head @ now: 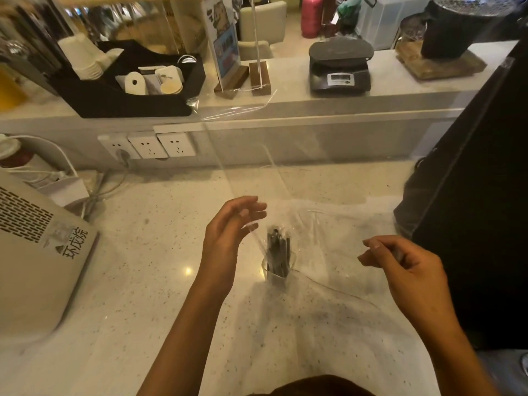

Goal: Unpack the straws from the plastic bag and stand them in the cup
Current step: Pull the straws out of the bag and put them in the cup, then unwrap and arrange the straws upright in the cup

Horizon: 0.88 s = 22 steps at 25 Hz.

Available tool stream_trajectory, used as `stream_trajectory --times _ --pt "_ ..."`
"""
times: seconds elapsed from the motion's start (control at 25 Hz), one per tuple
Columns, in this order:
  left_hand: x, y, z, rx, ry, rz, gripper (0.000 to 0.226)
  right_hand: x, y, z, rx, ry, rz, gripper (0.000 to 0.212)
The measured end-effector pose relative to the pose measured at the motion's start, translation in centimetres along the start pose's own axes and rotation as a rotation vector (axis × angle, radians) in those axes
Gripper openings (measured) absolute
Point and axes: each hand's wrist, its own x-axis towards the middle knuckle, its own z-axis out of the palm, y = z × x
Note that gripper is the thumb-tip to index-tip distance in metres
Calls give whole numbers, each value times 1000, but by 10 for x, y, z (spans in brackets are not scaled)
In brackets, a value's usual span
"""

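Observation:
A clear cup (278, 277) stands on the speckled white counter (148, 281) between my hands. A bunch of dark straws (278, 248) stands upright in it. A large transparent plastic bag (328, 224) is stretched up over the cup and straws, its top reaching toward the back ledge. My left hand (228, 232) pinches the bag's left side just above and left of the straws. My right hand (405, 267) pinches the bag's right side, lower and farther from the cup. The bag's outline is hard to trace.
A beige appliance (40, 252) sits at the left with cables and wall sockets (148, 145) behind it. A black machine (471, 210) fills the right side. On the raised ledge are a black organizer tray (128, 101) with paper cups, a sign stand (225, 52) and a scale (340, 67).

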Motion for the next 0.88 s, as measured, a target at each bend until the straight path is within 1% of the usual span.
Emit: stream_trajectory --times 0.12,0.2,0.32,0.44,0.52,0.6,0.68,0.84,0.88 --pt "7 16 2 65 33 32 19 4 -16 -3 -3 8 -44 22" --pt "12 32 1 77 32 92 15 5 -30 -8 -2 41 -96 22" --pt "14 55 -2 49 30 166 19 3 -46 -17 25 101 -143 21" --pt "17 67 2 56 41 161 20 2 -55 -19 46 122 -142 25" --pt "22 77 3 44 50 192 24 3 -62 -20 54 134 -151 29" --pt "27 88 1 17 36 245 19 3 -68 -21 71 153 -147 32" --pt "30 98 0 -9 34 290 11 2 -74 -24 78 160 -153 30" --pt "34 120 -7 -33 14 361 2 0 -89 -25 123 153 -179 31" --pt "34 121 -10 -26 24 361 3 -1 -92 -23 127 145 -183 32"
